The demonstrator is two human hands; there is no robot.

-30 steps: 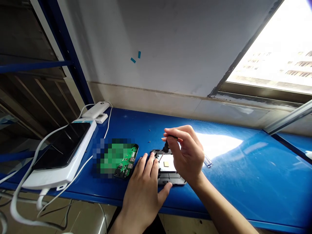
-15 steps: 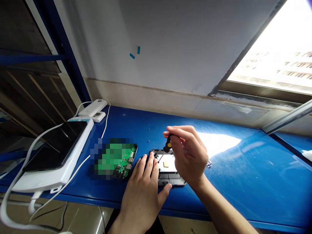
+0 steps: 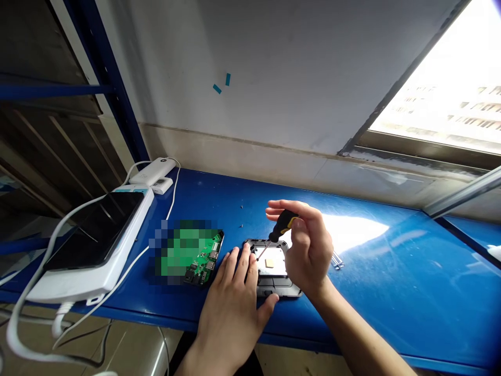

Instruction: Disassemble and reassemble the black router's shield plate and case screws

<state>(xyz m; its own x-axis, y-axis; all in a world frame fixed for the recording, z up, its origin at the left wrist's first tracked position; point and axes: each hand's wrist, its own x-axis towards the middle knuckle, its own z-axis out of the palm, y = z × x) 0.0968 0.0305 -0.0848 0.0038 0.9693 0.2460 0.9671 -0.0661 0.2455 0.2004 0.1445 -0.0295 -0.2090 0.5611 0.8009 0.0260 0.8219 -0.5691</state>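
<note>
My right hand holds a small black-and-yellow screwdriver between the thumb and the palm side, its fingers stretched past the handle. The screwdriver leans, its thin shaft running down to the left side of an open dark plastic case half. A pale metal plate with a yellowish square pad sits in the case. Flat across the case's left edge lies my left hand, fingers extended and thumb at the near edge. The tip's exact contact, close to my left fingertips, is too small to make out.
Left of my hands lies a green circuit board, partly pixelated. Two tiny dark screws rest behind the case. Small metal pieces lie right of my right hand. A phone on a white device, with white cables, occupies the left of the blue table.
My right hand has loosened and its fingers have straightened; the screwdriver handle now tilts further right, showing more of it. My left hand keeps its place on the case. The view has shifted slightly.
</note>
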